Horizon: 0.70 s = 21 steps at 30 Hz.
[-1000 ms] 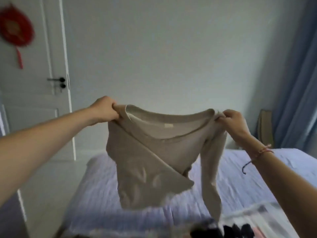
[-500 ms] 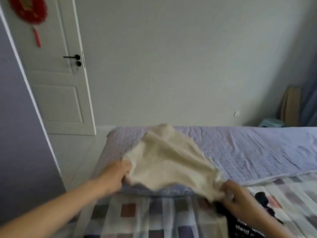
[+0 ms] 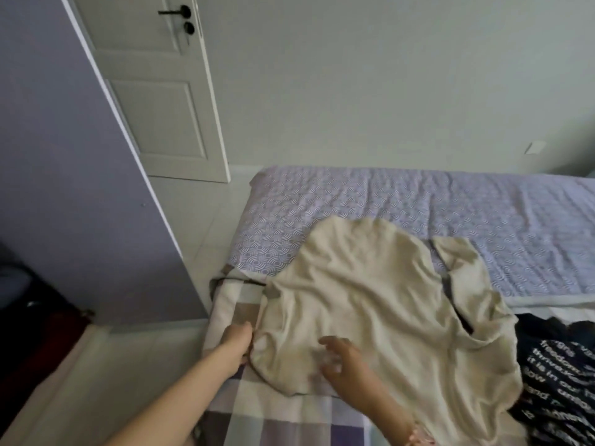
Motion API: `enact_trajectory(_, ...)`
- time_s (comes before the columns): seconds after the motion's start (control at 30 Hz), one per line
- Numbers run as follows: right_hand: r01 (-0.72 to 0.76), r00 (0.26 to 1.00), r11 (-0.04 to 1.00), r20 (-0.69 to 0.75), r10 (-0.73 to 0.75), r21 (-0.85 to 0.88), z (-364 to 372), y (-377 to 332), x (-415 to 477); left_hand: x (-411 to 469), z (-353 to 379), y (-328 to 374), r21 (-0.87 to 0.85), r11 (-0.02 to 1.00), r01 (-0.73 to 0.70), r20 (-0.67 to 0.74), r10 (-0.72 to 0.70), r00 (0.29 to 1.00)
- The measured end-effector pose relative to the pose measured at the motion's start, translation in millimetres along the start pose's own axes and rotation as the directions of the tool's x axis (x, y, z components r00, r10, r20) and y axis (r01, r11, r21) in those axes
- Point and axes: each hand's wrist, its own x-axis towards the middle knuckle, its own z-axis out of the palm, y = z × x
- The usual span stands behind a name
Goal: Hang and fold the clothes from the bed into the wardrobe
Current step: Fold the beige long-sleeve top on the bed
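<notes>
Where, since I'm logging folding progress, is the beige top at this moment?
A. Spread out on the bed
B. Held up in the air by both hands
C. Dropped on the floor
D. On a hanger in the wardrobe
A: the beige top lies spread on the bed, partly over the checked blanket, with the left hand holding its near edge and the right hand open over it.

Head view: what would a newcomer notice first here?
The beige top lies spread and rumpled on the bed, partly over the checked quilt. Both hands are at it: the left hand at its near-left edge, the right hand with fingers spread over the fabric. A dark printed garment lies at its right.
</notes>
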Motion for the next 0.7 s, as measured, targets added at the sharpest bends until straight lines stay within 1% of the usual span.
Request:
enact_trajectory(0.03, 0.003, 0.999, 1.0, 0.039, -0.003, -0.005, 14.3, -11.0, 1.5, 1.6, 1.1, -1.5, -0.112, 0.989, 0.094, 0.047, -0.089, 0.995)
enact_trajectory(0.07, 0.007, 0.999, 0.999, 0.052, -0.005, -0.036, 27.5, -20.0, 4.3, 2.5, 0.9, -3.1, -0.18, 0.969, 0.17, 0.124, -0.149, 0.981)
enact_trajectory(0.13, -0.017, 0.999, 0.995, 0.029, 0.02, -0.095, 43.1, -33.4, 12.3, -2.6, 5.1, -1.1, -0.196, 0.949, 0.249, 0.294, -0.185, 0.938)
enact_trajectory(0.2, -0.075, 0.996, 0.997, -0.05, 0.075, 0.0, 49.4, -44.0, 21.0, -7.4, 10.5, 2.1, -0.151, 0.955, 0.257, 0.396, -0.179, 0.901)
enact_trajectory(0.23, -0.097, 0.992, 0.993, -0.072, 0.102, 0.069, 50.8, -47.2, 26.0, -5.1, 12.7, 2.6, -0.119, 0.957, 0.266, 0.431, -0.192, 0.882)
enact_trajectory(0.27, -0.104, 0.992, 0.989, -0.066, 0.111, 0.102, 49.7, -49.8, 29.2, -4.8, 14.1, 3.7, -0.093, 0.956, 0.28, 0.463, -0.207, 0.862)
enact_trajectory(0.33, -0.079, 0.995, 0.99, -0.056, 0.086, 0.116, 43.6, -54.7, 29.9, -7.1, 13.3, 6.2, -0.087, 0.942, 0.325, 0.49, -0.243, 0.837)
enact_trajectory(0.43, -0.069, 0.99, 0.973, -0.103, 0.093, 0.218, 29.7, -60.5, 26.6, -9.2, 15.1, 5.7, -0.203, 0.87, 0.45, 0.54, -0.285, 0.792)
enact_trajectory(0.47, -0.067, 0.987, 0.963, -0.125, 0.103, 0.261, 24.1, -62.0, 25.2, -13.1, 17.0, 6.8, -0.255, 0.839, 0.481, 0.571, -0.271, 0.775)
enact_trajectory(0.5, -0.071, 0.983, 0.95, -0.138, 0.118, 0.305, 17.5, -64.5, 23.2, -14.5, 19.6, 9.3, -0.318, 0.808, 0.495, 0.59, -0.24, 0.771)
enact_trajectory(0.53, -0.084, 0.979, 0.929, -0.144, 0.145, 0.361, 11.1, -65.7, 21.5, -16.9, 21.8, 14.4, -0.408, 0.766, 0.497, 0.595, -0.19, 0.781)
enact_trajectory(0.57, -0.097, 0.975, 0.898, -0.142, 0.173, 0.428, 4.0, -68.1, 18.0, -18.6, 24.1, 19.5, -0.52, 0.718, 0.462, 0.566, -0.116, 0.816)
enact_trajectory(0.6, -0.103, 0.972, 0.855, -0.132, 0.195, 0.508, -2.4, -70.4, 15.3, -21.4, 25.9, 26.6, -0.638, 0.652, 0.409, 0.501, -0.051, 0.864)
enact_trajectory(0.63, -0.099, 0.972, 0.813, -0.118, 0.201, 0.574, -8.7, -72.6, 11.3, -24.0, 27.6, 34.3, -0.746, 0.559, 0.363, 0.431, -0.011, 0.902)
enact_trajectory(0.67, -0.087, 0.975, 0.777, -0.108, 0.195, 0.623, -14.2, -74.8, 7.6, -28.2, 29.4, 43.0, -0.82, 0.476, 0.317, 0.367, 0.013, 0.93)
enact_trajectory(0.7, -0.066, 0.979, 0.759, -0.107, 0.176, 0.648, -18.3, -76.9, 4.0, -31.8, 32.1, 50.7, -0.867, 0.416, 0.275, 0.326, 0.055, 0.944)
